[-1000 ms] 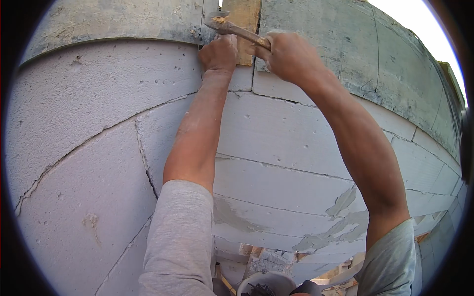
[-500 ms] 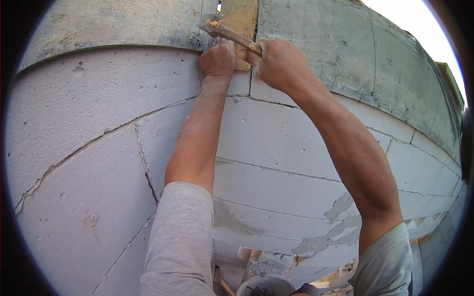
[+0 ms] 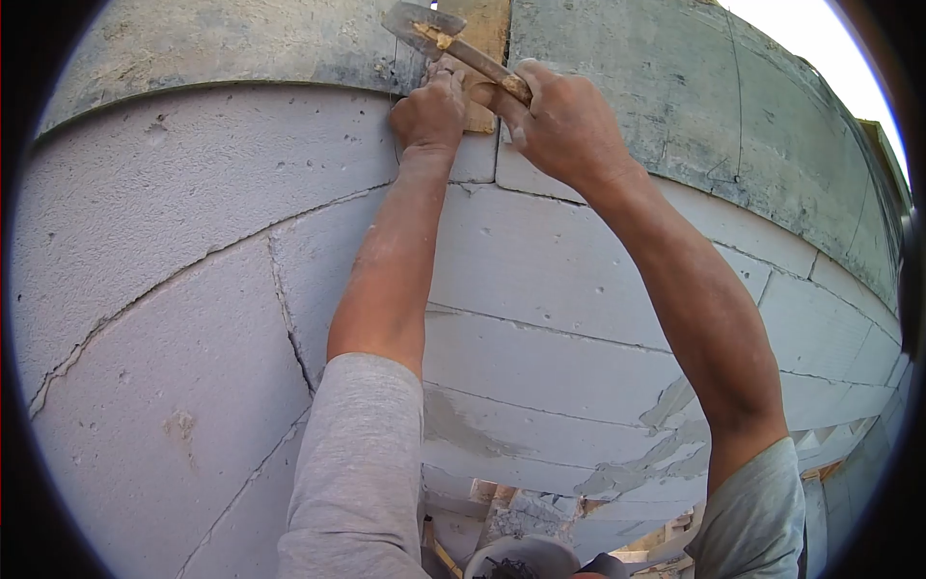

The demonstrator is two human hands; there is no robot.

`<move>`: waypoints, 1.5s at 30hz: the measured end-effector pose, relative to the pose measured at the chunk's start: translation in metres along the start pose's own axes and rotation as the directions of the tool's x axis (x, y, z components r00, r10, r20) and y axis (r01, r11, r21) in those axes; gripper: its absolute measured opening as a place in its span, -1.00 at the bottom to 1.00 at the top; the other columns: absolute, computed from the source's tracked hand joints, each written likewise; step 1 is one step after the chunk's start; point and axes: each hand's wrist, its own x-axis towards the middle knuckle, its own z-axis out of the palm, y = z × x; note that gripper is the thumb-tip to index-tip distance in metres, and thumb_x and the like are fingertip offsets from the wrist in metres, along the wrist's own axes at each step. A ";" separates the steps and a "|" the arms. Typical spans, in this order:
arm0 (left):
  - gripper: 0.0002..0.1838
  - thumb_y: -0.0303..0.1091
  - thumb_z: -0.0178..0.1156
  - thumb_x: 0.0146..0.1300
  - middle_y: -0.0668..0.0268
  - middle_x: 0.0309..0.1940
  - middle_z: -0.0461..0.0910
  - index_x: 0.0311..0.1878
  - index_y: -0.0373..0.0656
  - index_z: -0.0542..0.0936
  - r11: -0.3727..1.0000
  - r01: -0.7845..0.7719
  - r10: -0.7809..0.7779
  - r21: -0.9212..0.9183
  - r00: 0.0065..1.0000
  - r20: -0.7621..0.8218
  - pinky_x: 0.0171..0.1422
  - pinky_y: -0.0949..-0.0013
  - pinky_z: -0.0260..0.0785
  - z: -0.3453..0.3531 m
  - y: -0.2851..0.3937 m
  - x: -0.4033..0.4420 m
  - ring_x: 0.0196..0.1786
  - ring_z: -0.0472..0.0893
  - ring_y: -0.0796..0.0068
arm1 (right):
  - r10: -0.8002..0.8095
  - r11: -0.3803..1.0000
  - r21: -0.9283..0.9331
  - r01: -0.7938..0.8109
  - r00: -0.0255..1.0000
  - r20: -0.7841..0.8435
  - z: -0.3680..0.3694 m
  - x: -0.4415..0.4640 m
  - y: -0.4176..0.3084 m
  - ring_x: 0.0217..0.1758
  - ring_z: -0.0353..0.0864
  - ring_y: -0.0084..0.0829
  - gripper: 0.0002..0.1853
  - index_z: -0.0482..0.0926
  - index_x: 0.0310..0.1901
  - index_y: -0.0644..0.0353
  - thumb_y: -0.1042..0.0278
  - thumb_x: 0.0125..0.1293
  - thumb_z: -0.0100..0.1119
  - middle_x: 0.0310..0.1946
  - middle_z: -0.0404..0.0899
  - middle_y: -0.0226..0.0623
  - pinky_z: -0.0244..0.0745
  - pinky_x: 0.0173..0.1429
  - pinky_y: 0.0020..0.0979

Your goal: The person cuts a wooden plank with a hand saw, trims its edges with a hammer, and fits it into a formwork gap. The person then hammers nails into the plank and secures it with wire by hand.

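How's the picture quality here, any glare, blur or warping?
Head view: fisheye distortion bows the block wall, corners fall black, sky at upper right is blown out, the hammer-like tool looks slightly soft, and the wall is evenly lit.

Short, creased grey sleeves (image 3: pixel 355 458)

Free room between left forearm (image 3: pixel 394 253) and right forearm (image 3: pixel 687 280), in front of block wall (image 3: pixel 550 261), wide at elbows, tight near hands; top centre obstructed, tool (image 3: pixel 470 56) slants from above left hand (image 3: pixel 430 112) to right hand (image 3: pixel 571 125), wood strip (image 3: pixel 482 21) behind; wall blocks forward passage, bucket (image 3: pixel 552 554) low between sleeves
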 end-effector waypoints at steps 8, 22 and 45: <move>-0.62 0.04 0.13 0.22 0.15 -0.40 0.70 -0.02 0.05 0.64 0.996 0.053 -0.059 0.068 0.994 0.096 -0.19 0.09 0.54 -0.011 0.007 0.001 -0.29 0.71 0.05 | 0.033 0.994 -0.109 -0.029 0.999 0.037 0.019 0.007 0.013 -0.58 0.59 -0.17 -0.64 0.54 -0.35 0.27 0.07 0.29 0.24 -0.68 0.52 -0.14 0.47 -0.46 -0.28; -0.65 0.04 0.09 0.29 0.22 -0.27 0.71 -0.12 0.01 0.66 1.000 -0.021 0.021 0.002 0.996 -0.082 -0.29 0.12 0.55 -0.014 0.007 -0.009 -0.38 0.70 0.10 | 0.198 0.979 -0.092 -0.180 0.946 0.255 0.010 0.011 0.006 -0.45 0.65 -0.08 -0.69 0.53 -0.30 0.26 0.12 0.24 0.25 -0.55 0.61 -0.09 0.53 -0.33 -0.18; -0.54 0.13 0.13 0.25 0.08 -0.35 0.68 -0.02 -0.04 0.56 0.980 -0.165 0.131 -0.114 0.958 -0.256 -0.13 0.06 0.49 0.024 -0.018 -0.013 -0.24 0.68 0.04 | -0.082 0.990 0.103 0.095 0.990 -0.118 0.027 -0.010 0.011 -0.46 0.61 0.07 -0.59 0.53 -0.35 0.34 0.05 0.27 0.21 -0.60 0.56 0.06 0.49 -0.35 -0.07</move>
